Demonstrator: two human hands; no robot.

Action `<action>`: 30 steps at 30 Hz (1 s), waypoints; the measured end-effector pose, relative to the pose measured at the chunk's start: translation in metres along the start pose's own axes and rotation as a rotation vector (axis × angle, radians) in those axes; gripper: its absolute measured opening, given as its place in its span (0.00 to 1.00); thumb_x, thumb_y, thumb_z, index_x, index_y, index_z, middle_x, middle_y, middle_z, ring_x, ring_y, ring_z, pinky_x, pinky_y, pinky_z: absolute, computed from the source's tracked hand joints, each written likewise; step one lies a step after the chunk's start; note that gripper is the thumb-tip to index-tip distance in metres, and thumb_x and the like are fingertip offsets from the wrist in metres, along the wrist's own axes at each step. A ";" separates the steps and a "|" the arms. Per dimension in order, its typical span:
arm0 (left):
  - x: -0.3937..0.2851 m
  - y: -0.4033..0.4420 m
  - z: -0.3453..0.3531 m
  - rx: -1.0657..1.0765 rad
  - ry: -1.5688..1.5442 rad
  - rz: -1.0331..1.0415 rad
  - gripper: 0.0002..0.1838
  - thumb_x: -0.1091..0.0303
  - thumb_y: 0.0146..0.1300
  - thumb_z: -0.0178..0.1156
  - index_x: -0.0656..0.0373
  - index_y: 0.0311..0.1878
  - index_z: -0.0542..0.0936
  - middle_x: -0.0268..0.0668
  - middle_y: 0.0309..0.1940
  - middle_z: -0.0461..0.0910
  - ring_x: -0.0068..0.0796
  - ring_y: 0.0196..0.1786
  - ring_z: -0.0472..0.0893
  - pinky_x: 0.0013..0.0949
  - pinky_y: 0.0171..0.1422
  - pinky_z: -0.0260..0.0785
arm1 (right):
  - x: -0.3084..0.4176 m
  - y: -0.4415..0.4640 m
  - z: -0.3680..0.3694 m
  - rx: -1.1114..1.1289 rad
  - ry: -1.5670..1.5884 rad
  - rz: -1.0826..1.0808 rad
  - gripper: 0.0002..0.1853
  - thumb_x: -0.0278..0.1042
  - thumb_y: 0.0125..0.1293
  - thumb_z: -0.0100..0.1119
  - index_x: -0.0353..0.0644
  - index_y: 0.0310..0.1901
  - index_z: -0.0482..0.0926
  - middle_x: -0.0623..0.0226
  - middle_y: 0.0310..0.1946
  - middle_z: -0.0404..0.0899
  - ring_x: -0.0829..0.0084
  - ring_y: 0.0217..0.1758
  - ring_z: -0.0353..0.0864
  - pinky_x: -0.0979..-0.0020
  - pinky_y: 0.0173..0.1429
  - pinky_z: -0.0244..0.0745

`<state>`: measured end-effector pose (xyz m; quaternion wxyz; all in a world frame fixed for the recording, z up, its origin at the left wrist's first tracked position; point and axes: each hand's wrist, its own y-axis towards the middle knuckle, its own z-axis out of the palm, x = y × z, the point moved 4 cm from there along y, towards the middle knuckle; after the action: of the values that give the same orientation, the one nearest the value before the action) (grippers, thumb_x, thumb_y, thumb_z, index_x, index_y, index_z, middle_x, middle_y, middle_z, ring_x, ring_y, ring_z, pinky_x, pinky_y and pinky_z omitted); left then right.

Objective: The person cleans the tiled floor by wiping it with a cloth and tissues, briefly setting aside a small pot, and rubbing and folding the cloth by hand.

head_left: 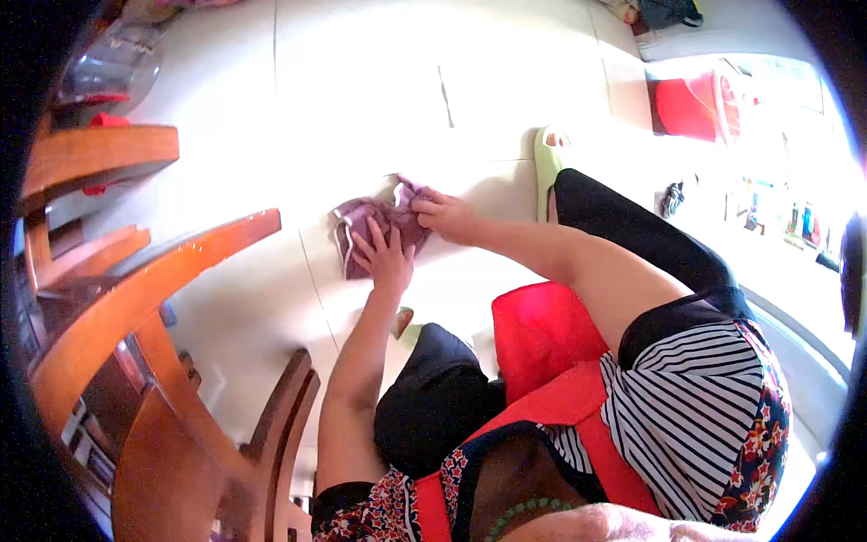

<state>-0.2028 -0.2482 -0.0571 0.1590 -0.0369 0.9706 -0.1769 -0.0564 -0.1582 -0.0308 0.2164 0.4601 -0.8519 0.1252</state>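
A purple-brown cloth with pale edging (pixel 358 217) lies bunched on the light tiled floor (pixel 226 181). My left hand (pixel 386 256) presses on the middle of the cloth from above, its fingers spread. To its right, my right hand (pixel 442 215) pinches the cloth's right part, where a corner stands up a little. The part of the cloth under my left palm is hidden.
Wooden chairs (pixel 158 289) crowd the left side. A clear plastic container (pixel 113 72) stands at the upper left. At the upper right is a red bucket (pixel 691 107). My green slipper (pixel 545 172) rests right of the cloth; several small bottles (pixel 806 221) stand far right.
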 end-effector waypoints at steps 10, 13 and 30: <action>-0.043 0.159 -0.015 0.211 -0.090 -0.374 0.39 0.32 0.61 0.42 0.38 0.72 0.55 0.45 0.75 0.29 0.75 0.71 0.27 0.78 0.65 0.32 | -0.127 0.095 -0.037 0.138 -0.190 0.316 0.13 0.43 0.60 0.61 0.60 0.47 0.80 0.78 0.55 0.74 0.72 0.63 0.67 0.62 0.62 0.66; -0.033 0.199 -0.023 0.223 -0.082 -0.358 0.44 0.25 0.56 0.40 0.35 0.72 0.53 0.45 0.75 0.33 0.71 0.72 0.30 0.74 0.67 0.36 | -0.135 0.106 -0.071 0.150 -0.128 0.343 0.11 0.35 0.60 0.54 0.60 0.44 0.79 0.78 0.51 0.77 0.76 0.61 0.70 0.59 0.62 0.66; -0.044 0.160 -0.027 0.580 0.179 0.004 0.45 0.37 0.57 0.55 0.32 0.74 0.46 0.35 0.74 0.18 0.68 0.72 0.23 0.64 0.73 0.31 | -0.013 -0.042 0.019 0.606 -0.455 0.327 0.36 0.53 0.65 0.49 0.48 0.71 0.53 0.61 0.73 0.47 0.49 0.75 0.41 0.50 0.73 0.51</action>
<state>-0.1724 -0.0843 -0.0767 0.0773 0.0278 0.8899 -0.4488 -0.0197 -0.1803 -0.0533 -0.1456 0.3775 -0.8645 0.2982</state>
